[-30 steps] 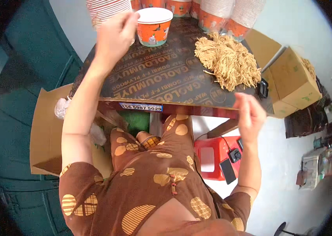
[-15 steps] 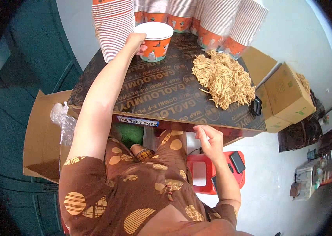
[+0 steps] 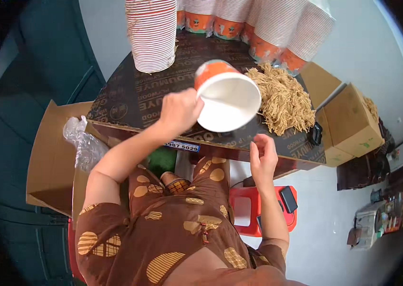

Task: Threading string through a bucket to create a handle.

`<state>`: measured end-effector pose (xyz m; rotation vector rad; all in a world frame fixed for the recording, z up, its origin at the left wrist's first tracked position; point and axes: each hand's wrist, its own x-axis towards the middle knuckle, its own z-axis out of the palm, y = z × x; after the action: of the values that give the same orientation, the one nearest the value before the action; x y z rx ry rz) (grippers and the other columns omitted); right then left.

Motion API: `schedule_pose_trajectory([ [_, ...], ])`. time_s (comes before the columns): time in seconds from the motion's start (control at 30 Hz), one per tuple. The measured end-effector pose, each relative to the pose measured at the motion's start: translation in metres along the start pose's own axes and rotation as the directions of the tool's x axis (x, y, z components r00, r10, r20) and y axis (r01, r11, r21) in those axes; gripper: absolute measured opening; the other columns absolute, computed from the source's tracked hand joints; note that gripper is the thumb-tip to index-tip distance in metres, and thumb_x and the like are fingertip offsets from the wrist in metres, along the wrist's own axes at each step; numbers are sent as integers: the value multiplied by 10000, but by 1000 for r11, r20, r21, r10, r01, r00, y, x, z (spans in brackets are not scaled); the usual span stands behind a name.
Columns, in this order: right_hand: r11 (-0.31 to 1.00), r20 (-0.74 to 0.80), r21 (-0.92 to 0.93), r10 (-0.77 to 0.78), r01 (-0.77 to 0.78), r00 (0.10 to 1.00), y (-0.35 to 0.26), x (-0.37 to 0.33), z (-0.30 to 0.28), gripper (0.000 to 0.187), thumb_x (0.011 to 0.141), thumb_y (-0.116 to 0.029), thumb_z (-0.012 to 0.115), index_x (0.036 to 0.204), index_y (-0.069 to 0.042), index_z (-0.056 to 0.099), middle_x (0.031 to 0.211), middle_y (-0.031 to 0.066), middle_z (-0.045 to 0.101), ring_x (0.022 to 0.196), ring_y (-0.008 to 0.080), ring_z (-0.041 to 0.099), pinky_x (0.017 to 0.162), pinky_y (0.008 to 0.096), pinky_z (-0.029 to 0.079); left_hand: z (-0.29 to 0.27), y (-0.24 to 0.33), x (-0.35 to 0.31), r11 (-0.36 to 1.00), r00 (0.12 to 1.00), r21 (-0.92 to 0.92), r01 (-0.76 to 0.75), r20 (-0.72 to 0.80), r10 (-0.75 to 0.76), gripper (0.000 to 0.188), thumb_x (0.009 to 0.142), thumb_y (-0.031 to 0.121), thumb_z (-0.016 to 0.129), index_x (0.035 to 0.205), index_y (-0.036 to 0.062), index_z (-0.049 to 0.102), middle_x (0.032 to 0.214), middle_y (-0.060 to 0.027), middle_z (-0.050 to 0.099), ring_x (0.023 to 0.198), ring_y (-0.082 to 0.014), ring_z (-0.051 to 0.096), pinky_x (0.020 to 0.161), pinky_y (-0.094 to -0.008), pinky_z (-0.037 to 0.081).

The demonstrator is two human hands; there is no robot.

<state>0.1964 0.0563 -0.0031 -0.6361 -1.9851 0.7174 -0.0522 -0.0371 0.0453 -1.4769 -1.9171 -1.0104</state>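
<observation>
My left hand (image 3: 180,110) is closed on the rim of an orange paper bucket (image 3: 218,68). The bucket is tipped over, its white inside facing me, held over the dark tabletop (image 3: 161,78). My right hand (image 3: 263,155) hangs by the table's front edge with thumb and fingers apart, holding nothing. Just beyond it lies a loose heap of tan twisted cords (image 3: 285,102). At the back left of the table stands a tall stack of nested paper buckets (image 3: 154,35).
More bucket stacks (image 3: 278,28) in clear plastic line the back. A black device (image 3: 315,134) sits at the table's right edge. Cardboard boxes (image 3: 351,119) stand right; an open carton (image 3: 51,157) with plastic wrap (image 3: 87,148) stands left. A red stool (image 3: 254,229) holds a phone (image 3: 288,199).
My left hand has lifted the bucket off the table, brought it nearer and to the right, and tipped its mouth toward me. My right hand has risen slightly, its fingers opening.
</observation>
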Motion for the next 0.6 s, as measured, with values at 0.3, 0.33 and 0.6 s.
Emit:
schedule_pose_trajectory([
  [0.3,960,-235,-235,-206,150,950,10,19,10,331,810,-10,709,1045,12,477,940,123,518,704,211,545,621,309,468,-29,36,-38,961,965,-89,-261,-8,262,223,717,164,701,632,53,527,567,-108,557,470,-269,561,471,-374,455],
  [0.33,962,-257,-240,-194,132,947,10,20,10,320,819,-25,708,1038,8,477,895,115,524,686,210,545,616,315,465,-31,37,-39,949,957,-130,-287,-6,289,227,716,163,704,629,53,525,563,-104,552,467,-267,557,473,-369,454],
  [0.6,970,-276,-190,-198,148,940,5,15,3,130,850,-27,661,874,-4,536,711,92,517,560,209,522,534,324,447,-47,32,-2,834,934,-420,-357,-145,326,159,736,98,682,794,16,559,814,-138,582,711,-316,582,610,-382,487],
])
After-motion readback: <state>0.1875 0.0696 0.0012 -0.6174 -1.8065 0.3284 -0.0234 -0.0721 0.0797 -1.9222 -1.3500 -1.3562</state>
